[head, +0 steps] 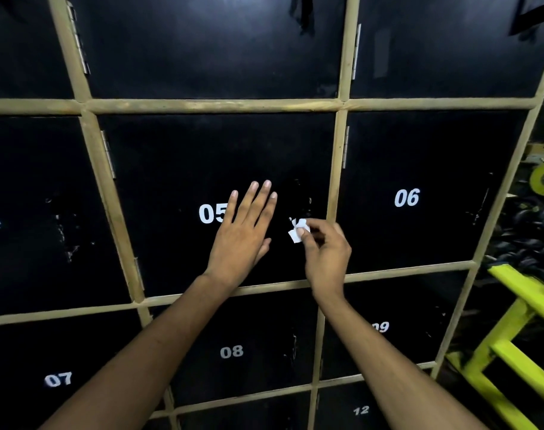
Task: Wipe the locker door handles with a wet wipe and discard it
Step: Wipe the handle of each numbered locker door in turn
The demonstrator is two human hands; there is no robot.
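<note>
Mid-frame, left grip [242,237] lies flat, fingers wide, on door 05 [171,181]; right grip [326,252] pinches a wipe [298,234] alongside.

Left hand [242,237] flat with fingers straight, both arms outstretched; right hand [326,252] pinches the wet wipe [296,236]

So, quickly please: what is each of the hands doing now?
Left hand: open, fingers flat on locker door 05.
Right hand: closed, pinching the wet wipe.
</note>
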